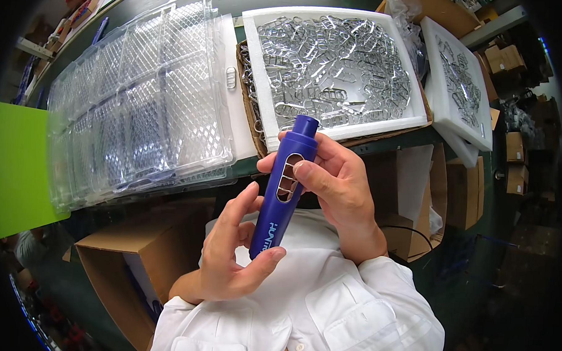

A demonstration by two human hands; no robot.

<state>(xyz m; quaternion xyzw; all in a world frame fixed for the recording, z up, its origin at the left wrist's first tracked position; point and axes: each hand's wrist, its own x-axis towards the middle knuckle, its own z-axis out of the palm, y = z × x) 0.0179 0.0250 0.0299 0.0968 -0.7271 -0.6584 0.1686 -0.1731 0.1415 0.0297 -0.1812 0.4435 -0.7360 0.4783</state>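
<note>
Evidently the step in hand is seating a silver metal frame (287, 177) in the oval window of a purple tube (275, 212), which is held up in front of the person's white shirt (270, 311), its narrow neck pointing away. The right hand (342, 184) has its grip clamped on the upper part of the tube: thumb on the frame's upper right, fingers wrapped behind, one fingertip showing on the far left side. The left hand (225, 260) cups the lower end between thumb and spread fingers; whether that grip bears firmly on the tube I cannot tell.

To do this well, I would steady the lower end with the left hand, so the tube cannot roll, and press with the pad of the right thumb, working round the rim evenly. Pushing hard on one crossbar (they look thin) might bend the frame or tip it into the hollow. The frame should lie flush all round; from this angle, I cannot judge whether it does.

Beyond the hands, on the bench (412, 138), a white foam tray (369, 125) carries a heap of similar frames (341, 54), with clear plastic trays (141, 109) to its left.
</note>
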